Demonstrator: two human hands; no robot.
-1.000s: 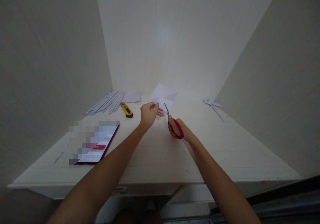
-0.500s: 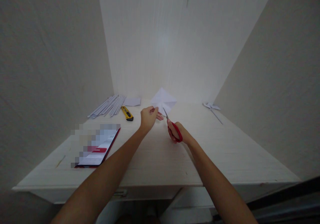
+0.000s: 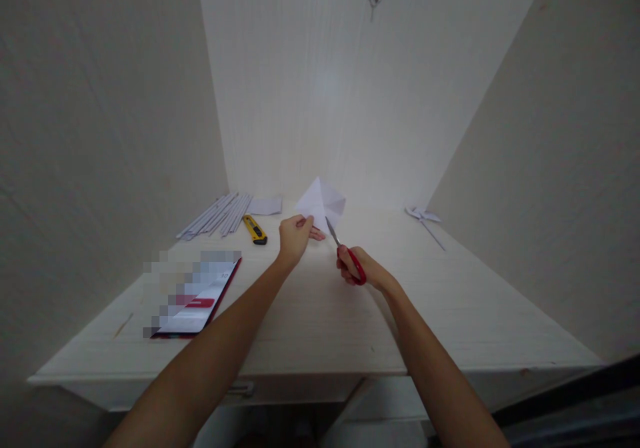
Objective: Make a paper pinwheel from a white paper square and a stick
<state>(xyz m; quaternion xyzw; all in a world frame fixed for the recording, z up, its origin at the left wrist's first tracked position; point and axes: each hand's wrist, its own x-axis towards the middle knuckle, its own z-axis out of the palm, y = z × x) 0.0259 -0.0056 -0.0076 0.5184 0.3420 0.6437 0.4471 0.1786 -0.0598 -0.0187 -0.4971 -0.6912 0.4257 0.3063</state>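
My left hand pinches the near corner of a creased white paper square and holds it up above the pale wooden table. My right hand grips red-handled scissors. Their blades point up and left, and the tips meet the paper's lower edge just right of my left fingers.
A yellow utility knife lies left of my hands, with a bundle of rolled white paper sticks and a small paper sheet behind it. A red-edged tablet lies at the near left. A paper pinwheel rests at the far right. Walls enclose three sides.
The paper has been turned and tilted more upright in my left hand. The scissors have shifted a little down and right, with the blades still at the paper's edge.
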